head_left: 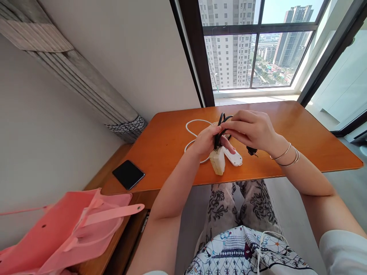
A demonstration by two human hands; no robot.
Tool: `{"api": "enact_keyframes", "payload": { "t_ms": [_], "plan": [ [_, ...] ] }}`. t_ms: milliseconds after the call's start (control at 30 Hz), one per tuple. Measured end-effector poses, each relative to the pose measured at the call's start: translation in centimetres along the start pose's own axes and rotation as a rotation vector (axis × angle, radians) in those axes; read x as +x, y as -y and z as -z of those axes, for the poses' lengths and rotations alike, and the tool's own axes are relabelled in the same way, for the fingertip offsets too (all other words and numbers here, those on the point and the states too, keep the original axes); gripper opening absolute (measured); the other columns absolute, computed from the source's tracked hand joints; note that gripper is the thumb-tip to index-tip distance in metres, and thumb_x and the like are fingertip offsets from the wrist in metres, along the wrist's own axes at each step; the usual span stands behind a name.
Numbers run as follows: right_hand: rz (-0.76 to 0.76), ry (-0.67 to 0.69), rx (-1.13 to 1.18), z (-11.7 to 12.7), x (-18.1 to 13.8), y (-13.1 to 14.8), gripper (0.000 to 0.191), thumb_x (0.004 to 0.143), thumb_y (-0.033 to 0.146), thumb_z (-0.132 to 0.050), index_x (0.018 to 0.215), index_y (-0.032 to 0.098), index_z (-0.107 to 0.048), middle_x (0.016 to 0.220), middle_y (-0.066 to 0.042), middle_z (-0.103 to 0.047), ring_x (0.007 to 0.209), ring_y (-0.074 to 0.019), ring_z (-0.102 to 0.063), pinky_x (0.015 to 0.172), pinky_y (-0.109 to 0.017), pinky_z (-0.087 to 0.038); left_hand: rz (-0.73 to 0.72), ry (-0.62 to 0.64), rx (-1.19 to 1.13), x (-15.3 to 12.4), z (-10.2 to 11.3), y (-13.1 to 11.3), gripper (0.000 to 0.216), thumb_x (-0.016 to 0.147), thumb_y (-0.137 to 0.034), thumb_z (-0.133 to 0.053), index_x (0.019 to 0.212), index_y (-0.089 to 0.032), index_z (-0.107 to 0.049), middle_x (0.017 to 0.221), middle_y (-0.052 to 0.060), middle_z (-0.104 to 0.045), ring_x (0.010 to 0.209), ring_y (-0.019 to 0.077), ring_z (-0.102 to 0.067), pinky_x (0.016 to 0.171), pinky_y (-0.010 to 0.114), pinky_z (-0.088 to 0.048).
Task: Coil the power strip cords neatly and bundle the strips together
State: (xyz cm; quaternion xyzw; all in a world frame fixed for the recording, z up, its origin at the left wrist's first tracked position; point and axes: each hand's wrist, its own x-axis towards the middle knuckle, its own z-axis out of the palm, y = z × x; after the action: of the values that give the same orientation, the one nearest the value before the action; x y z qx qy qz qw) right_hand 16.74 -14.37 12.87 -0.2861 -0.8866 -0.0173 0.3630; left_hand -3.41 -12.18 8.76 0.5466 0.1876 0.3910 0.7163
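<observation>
You grasp the black cable (217, 140) above the table (169, 152): your left hand (206, 139) is closed around its loops, and your right hand (252, 128) seems to pinch the same loops with the fingertips. As I judge, part of the gathering is done, because several turns stand together between your two hands. What is left seems to be the end with the black plug (251, 150), which hangs just below your right hand, outside the bundle; how it joins, your fingers hide. Directly under the grip is the cream block (218, 162), and the cable seems to enter its top. The white strip (234, 157) lies just beside it. The white cord (191, 121) makes a loose curve to the left of the grip, not gathered.

For moving, please mind the table's front edge, near the grip on your side. The tabletop stretches most broadly to the right of the grip. The phone (128, 175) lies well apart to the left, and the pink bag (71, 221) is farther that way.
</observation>
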Motion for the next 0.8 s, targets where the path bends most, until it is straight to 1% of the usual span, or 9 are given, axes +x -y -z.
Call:
{"api": "enact_keyframes", "payload": {
  "t_ms": [67, 133, 233, 333, 400, 467, 567, 667, 800],
  "plan": [
    [-0.021, -0.024, 0.040, 0.0, 1.0, 0.0, 0.036, 0.103, 0.048, -0.046, 0.116, 0.029, -0.073, 0.105, -0.006, -0.061, 0.093, -0.0195, -0.060, 0.079, -0.034, -0.048, 0.078, 0.058, -0.061, -0.2, -0.2, 0.1, 0.028, 0.085, -0.043, -0.059, 0.076, -0.020, -0.048, 0.059, -0.001, -0.065, 0.031, 0.0117, -0.048, 0.042, 0.027, -0.047],
    [-0.056, -0.032, 0.105, -0.2, 1.5, -0.2, 0.035, 0.103, 0.046, -0.048, 0.116, 0.025, -0.072, 0.108, -0.007, -0.062, 0.093, -0.0192, -0.059, 0.081, -0.035, -0.048, 0.130, 0.095, -0.131, -0.4, -0.4, 0.1, 0.034, 0.091, -0.049, -0.052, 0.073, -0.021, -0.044, 0.051, -0.003, -0.058, 0.025, 0.0076, -0.031, 0.034, 0.025, -0.038],
    [-0.112, 0.011, 0.220, -0.8, 1.6, -0.8, 0.033, 0.102, 0.043, -0.049, 0.112, 0.021, -0.071, 0.102, -0.006, -0.065, 0.094, -0.0195, -0.059, 0.087, -0.037, -0.047, 0.159, 0.067, -0.235, -0.8, -0.6, 0.0, 0.044, 0.094, -0.060, -0.044, 0.072, -0.022, -0.041, 0.040, -0.007, -0.040, 0.025, 0.0063, -0.017, 0.028, 0.021, -0.028],
    [-0.176, 0.097, 0.404, -1.6, 1.0, -1.9, 0.031, 0.100, 0.045, -0.053, 0.108, 0.019, -0.069, 0.096, -0.006, -0.068, 0.094, -0.0196, -0.059, 0.088, -0.037, -0.048, 0.188, 0.007, -0.338, -1.2, -0.7, 0.0, 0.048, 0.097, -0.063, -0.040, 0.071, -0.023, -0.039, 0.037, -0.010, -0.026, 0.025, 0.0066, -0.012, 0.027, 0.019, -0.022],
    [-0.244, 0.156, 0.623, -2.2, 0.5, -2.7, 0.035, 0.097, 0.050, -0.057, 0.103, 0.017, -0.067, 0.092, -0.006, -0.068, 0.088, -0.0184, -0.061, 0.083, -0.036, -0.051, 0.181, -0.038, -0.392, -1.4, -0.7, -0.1, 0.047, 0.099, -0.062, -0.038, 0.072, -0.024, -0.038, 0.038, -0.011, -0.020, 0.025, 0.0066, -0.010, 0.026, 0.019, -0.019],
    [-0.330, 0.193, 0.858, -2.9, 0.0, -3.4, 0.042, 0.094, 0.058, -0.060, 0.093, 0.017, -0.064, 0.083, -0.004, -0.066, 0.079, -0.0167, -0.062, 0.075, -0.033, -0.053, 0.159, -0.087, -0.419, -1.5, -0.8, -0.4, 0.044, 0.100, -0.057, -0.038, 0.072, -0.023, -0.038, 0.039, -0.012, -0.017, 0.026, 0.0062, -0.008, 0.026, 0.018, -0.016],
    [-0.445, 0.137, 1.064, -3.6, -0.6, -3.6, 0.050, 0.088, 0.068, -0.063, 0.081, 0.018, -0.057, 0.070, 0.001, -0.058, 0.064, -0.0132, -0.060, 0.063, -0.028, -0.052, 0.161, -0.145, -0.417, -1.2, -1.1, -1.0, 0.041, 0.103, -0.047, -0.037, 0.070, -0.022, -0.036, 0.041, -0.011, -0.018, 0.027, 0.0051, -0.008, 0.028, 0.017, -0.020],
    [-0.486, 0.037, 1.122, -4.1, -0.7, -3.1, 0.053, 0.083, 0.071, -0.068, 0.079, 0.019, -0.056, 0.063, 0.005, -0.050, 0.055, -0.0103, -0.054, 0.056, -0.025, -0.048, 0.190, -0.170, -0.384, -0.9, -1.5, -1.4, 0.040, 0.104, -0.040, -0.037, 0.069, -0.021, -0.037, 0.044, -0.011, -0.021, 0.029, 0.0043, -0.012, 0.032, 0.017, -0.028],
    [-0.526, -0.038, 1.208, -4.8, -0.5, -2.5, 0.054, 0.081, 0.071, -0.070, 0.075, 0.021, -0.053, 0.059, 0.007, -0.042, 0.052, -0.0090, -0.047, 0.052, -0.024, -0.045, 0.184, -0.179, -0.380, -0.8, -2.1, -1.2, 0.043, 0.104, -0.046, -0.042, 0.071, -0.021, -0.038, 0.045, -0.012, -0.020, 0.030, 0.0040, -0.013, 0.033, 0.016, -0.027]
  ]
}}
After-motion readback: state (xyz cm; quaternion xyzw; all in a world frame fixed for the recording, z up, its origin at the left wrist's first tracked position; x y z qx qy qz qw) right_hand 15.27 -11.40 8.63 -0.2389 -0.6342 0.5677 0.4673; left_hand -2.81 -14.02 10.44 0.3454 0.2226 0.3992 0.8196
